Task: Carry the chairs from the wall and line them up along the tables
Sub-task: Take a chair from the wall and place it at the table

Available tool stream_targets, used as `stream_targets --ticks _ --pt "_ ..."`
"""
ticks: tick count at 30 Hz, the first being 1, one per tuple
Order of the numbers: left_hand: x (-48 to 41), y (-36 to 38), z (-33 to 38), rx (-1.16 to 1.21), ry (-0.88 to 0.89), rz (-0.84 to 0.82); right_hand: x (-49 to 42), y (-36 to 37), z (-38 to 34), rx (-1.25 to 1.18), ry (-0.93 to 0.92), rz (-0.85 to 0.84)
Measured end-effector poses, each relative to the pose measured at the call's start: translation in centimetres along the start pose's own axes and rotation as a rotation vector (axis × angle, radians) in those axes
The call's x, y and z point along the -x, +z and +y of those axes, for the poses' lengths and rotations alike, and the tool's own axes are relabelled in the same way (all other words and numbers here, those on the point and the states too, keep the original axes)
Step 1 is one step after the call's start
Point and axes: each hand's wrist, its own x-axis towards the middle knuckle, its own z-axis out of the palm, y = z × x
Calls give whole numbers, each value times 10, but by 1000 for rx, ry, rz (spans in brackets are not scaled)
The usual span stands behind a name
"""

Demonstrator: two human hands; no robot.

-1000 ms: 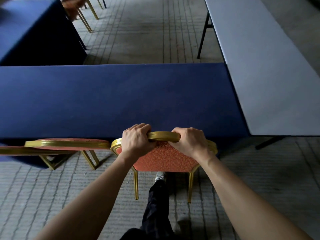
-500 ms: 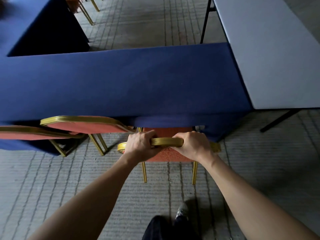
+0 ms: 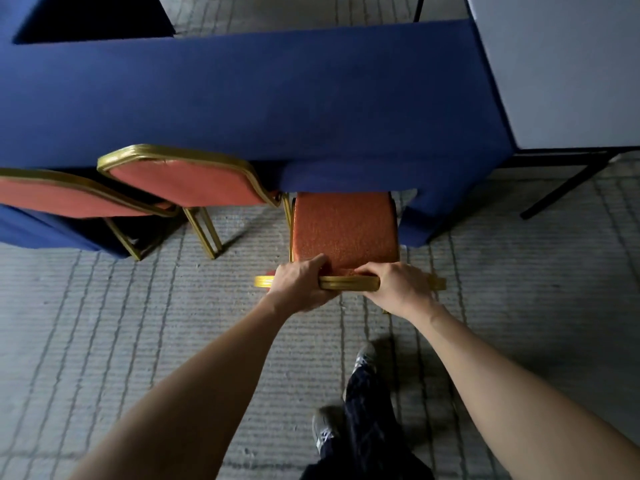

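A gold-framed chair with an orange-red seat (image 3: pixel 344 228) stands at the near edge of the blue-clothed table (image 3: pixel 263 95), its seat front tucked under the cloth. My left hand (image 3: pixel 299 284) and my right hand (image 3: pixel 398 285) both grip the gold top rail of its backrest, seen edge-on from above. Two matching chairs stand to its left along the same table: one (image 3: pixel 183 181) right beside it, another (image 3: pixel 65 197) at the frame's left edge.
A bare grey-white table (image 3: pixel 568 64) with black legs adjoins the blue table on the right. Another blue-clothed table (image 3: pixel 86 15) runs off at the top left. Striped grey carpet (image 3: pixel 138 341) covers the floor; my legs and shoes (image 3: pixel 363 410) stand behind the chair.
The chair has come nearer the table and its seat now reaches under the blue cloth. The view has tilted down, looking straight onto the seat. Both hands have kept their grip.
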Motion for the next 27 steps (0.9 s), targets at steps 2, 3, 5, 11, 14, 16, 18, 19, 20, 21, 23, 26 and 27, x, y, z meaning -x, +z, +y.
stream_targets --ticks 2,3,5,11,14,16,18,19,20,21,23,26,27 --pt "12 3 1 27 -61 20 8 7 -6 -23 2 6" --pt "17 4 1 52 -90 32 11 10 -10 -38 1 17" --pt "22 1 4 77 -141 12 12 13 -14 -22 19 46" --pt "61 10 21 362 -253 144 46 36 -29 -190 138 263" --pt "84 -5 30 979 -485 328 76 48 -46 -585 277 416" --pt "89 -13 32 1292 -690 452 85 53 -59 -785 494 531" --pt "86 -13 32 1605 -873 418 86 51 -70 -1089 719 599" --pt "81 -16 33 1737 -937 364 81 47 -76 -1300 807 599" --pt "77 -18 35 1833 -999 326 76 44 -79 -1511 864 545" --pt "72 -18 36 1879 -1045 303 69 40 -82 -1676 878 459" --pt "59 -14 35 1908 -1109 280 52 37 -85 -1860 824 312" --pt "24 23 14 1920 -1156 219 24 35 -84 -1964 866 277" --pt "7 46 0 1916 -1203 181 17 34 -82 -1977 906 278"
